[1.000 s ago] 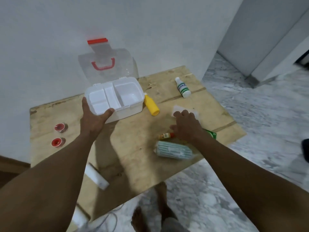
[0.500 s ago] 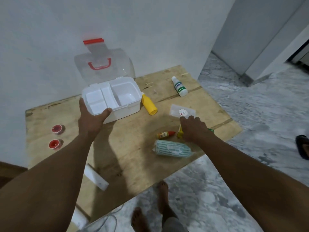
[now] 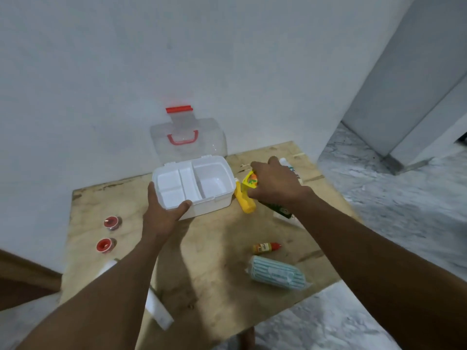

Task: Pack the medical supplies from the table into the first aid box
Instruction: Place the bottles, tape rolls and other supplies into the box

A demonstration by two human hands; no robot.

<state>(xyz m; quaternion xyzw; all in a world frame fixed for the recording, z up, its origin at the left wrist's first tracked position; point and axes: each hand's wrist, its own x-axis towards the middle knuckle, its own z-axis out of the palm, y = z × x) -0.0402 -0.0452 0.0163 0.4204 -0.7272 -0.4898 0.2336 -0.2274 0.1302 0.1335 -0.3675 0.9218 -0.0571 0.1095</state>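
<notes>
Beside rectangular plastic box (image 3: 214, 202), right hand (image 3: 275, 183) grips glossy packet (image 3: 250, 181).

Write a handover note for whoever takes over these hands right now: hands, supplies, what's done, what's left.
Left hand: grips the front-left corner of the box.
Right hand: holds a yellow-green pack just right of the box, over the yellow bottle.
Box: open, lid tipped back at the wall, every compartment empty.
On the table: yellow bottle beside the box, white bottle behind the right hand, red-capped bottle, striped roll, two red-topped pots at left.
Done: nothing packed yet.
Left: put the pack in, then the rest.
</notes>
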